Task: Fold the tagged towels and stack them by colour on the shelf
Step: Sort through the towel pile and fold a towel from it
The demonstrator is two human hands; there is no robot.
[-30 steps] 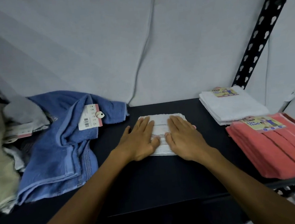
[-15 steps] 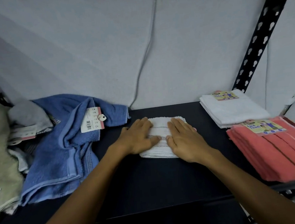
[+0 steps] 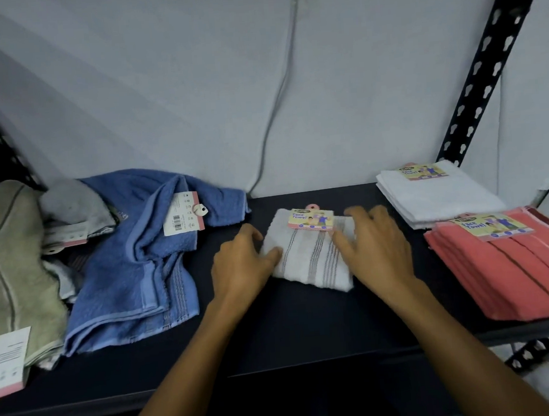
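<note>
We have a folded white striped towel [image 3: 310, 257] lying in the middle of the black shelf [image 3: 309, 336], its yellow tag [image 3: 311, 218] face up at the far end. Our left hand [image 3: 241, 266] grips its left edge, thumb on top and fingers curled round the side. Our right hand [image 3: 373, 246] rests on its right edge with fingers bent over the cloth; whether they pinch it or only press it, we cannot tell.

Toward the right back corner of the shelf sits a neat white stack [image 3: 436, 195] with a tag on top, and just in front of it, along the right edge, a coral stack [image 3: 518, 270], also tagged. We judge those two colours well under way.

This towel looks folded, so we judge that it now only needs carrying to the white stack, which is near but apart from it.

At the left end much is left: a crumpled blue towel [image 3: 133, 268] with a barcode tag [image 3: 181, 213], a grey towel [image 3: 72, 204] behind it, and an olive towel [image 3: 4, 262] at the left edge, all loosely heaped.
</note>
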